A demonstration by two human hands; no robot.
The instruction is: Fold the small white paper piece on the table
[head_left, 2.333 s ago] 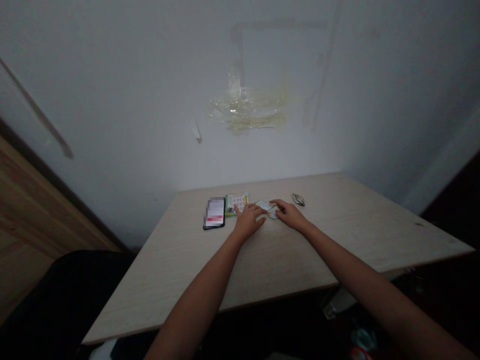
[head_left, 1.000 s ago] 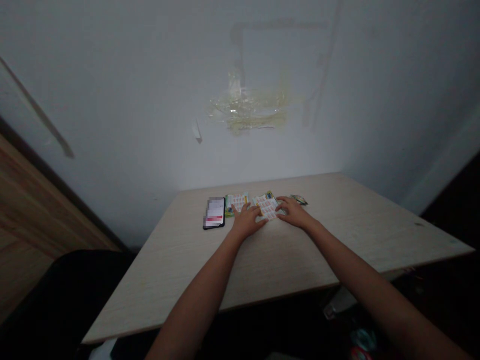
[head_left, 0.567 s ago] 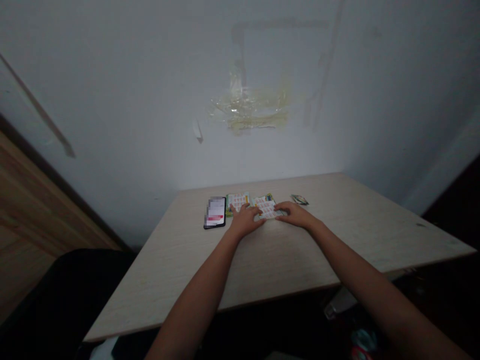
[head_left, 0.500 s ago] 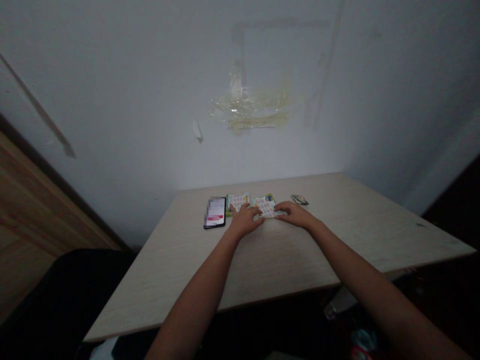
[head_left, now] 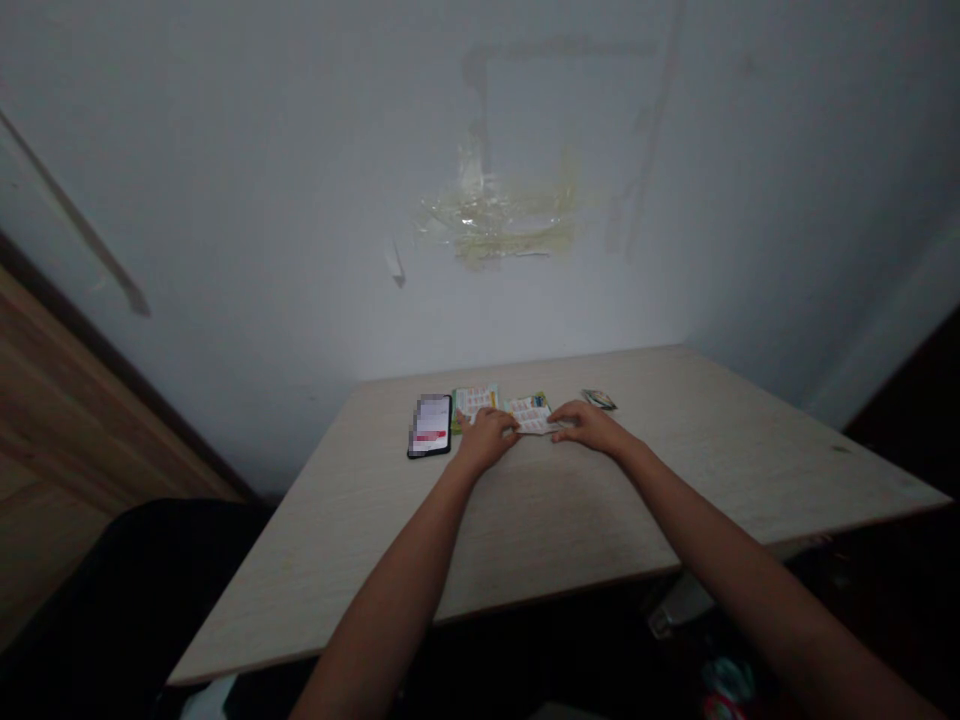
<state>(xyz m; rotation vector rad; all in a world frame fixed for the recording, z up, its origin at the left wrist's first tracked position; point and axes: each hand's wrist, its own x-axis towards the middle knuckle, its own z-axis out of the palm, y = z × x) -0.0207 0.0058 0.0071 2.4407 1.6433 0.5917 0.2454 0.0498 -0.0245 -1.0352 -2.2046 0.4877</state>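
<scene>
A small printed card with a coloured top and rows of print is between my two hands, its near edge slightly raised. My left hand has its thumb and a finger closed on the card's left edge, while its other fingers reach over a second printed sheet with a green border. At the card's right edge, the thumb and fingers of my right hand pinch it. The fingertips partly hide both edges. To the left lies a phone with its screen lit.
A small dark packet or card lies beyond my right hand. The pale wooden table meets a wall with peeling clear tape. Something black, perhaps a chair, stands at the left.
The left thumb and fingers have drawn together at the card's left edge. The card has tilted slightly, its near edge rising. The phone and the dark packet have not moved.
</scene>
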